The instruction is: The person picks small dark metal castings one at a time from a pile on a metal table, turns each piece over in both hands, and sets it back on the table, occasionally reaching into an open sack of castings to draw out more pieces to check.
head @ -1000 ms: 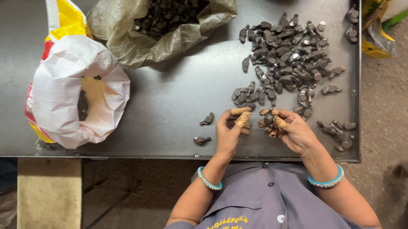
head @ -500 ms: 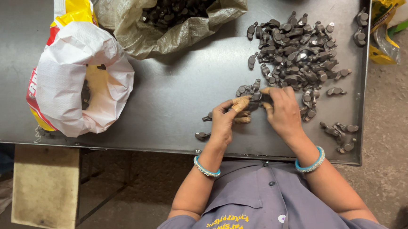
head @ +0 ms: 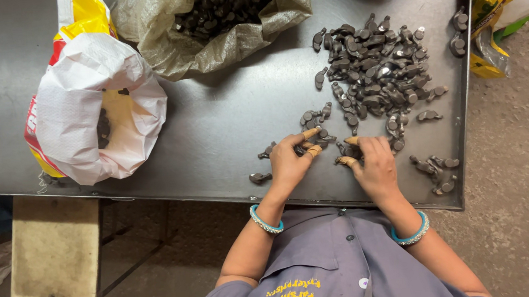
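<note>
Steel counter (head: pixel 214 133): dark sheet metal, carrying everything here; its near edge runs just in front of the person's grey shirt.
Woven sack (head: pixel 209 39): grey-brown, mouth rolled open at the far edge, filled with small dark metal parts.
White bag (head: pixel 72 111): plastic with a yellow and red outside, lying on its side to the left, mouth open (only a few dark pieces show in its shadowed inside).
Loose heap (head: pixel 376 68): dark cast parts spread over the far right of the counter, thinning out toward the hands.
Left hand (head: pixel 289 159): grip closed on a small dark part (head: pixel 307 147), fingertips capped in tan covers, forefinger stretched toward the heap.
Right hand (head: pixel 373 166): fingers curled down on parts at the heap's near edge; whether the grip is clamped on one I cannot tell.
Handling: best to pinch one piece at a time, turning it to check before releasing.
</note>
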### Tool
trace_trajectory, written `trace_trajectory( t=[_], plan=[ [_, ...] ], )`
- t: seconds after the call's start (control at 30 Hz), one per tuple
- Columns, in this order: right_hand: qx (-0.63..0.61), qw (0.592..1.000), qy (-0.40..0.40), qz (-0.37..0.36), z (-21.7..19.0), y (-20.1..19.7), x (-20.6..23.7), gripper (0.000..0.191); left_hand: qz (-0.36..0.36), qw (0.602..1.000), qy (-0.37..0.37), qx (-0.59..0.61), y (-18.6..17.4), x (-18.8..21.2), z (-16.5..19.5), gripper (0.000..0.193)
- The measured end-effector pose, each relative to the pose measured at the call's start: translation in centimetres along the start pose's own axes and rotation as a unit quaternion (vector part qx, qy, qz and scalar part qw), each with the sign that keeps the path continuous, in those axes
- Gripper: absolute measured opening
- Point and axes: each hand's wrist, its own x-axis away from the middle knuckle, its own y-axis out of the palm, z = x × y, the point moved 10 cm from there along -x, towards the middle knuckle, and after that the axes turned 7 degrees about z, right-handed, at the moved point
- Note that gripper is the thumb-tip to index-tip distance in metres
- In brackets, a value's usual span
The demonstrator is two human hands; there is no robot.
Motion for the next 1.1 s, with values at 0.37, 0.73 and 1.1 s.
trace_trajectory(
  t=[0.37,0.73,1.1],
  plan=[
    [-0.686,0.611,0.385,-0.092,10.2,7.3,3.5,0.039,-0.078,0.996,-0.019,0.043,3.2,1.1,0.4,0.035],
    [-0.689,0.562,0.444,-0.111,12.6,8.3,5.1,0.030,-0.157,0.955,-0.097,0.231,7.7,1.4,-0.7,0.039],
    [-0.500,0.844,0.167,-0.097,4.0,2.2,-0.4,0.029,-0.169,0.737,-0.406,0.513,11.3,4.4,-4.0,0.042]
  ],
)
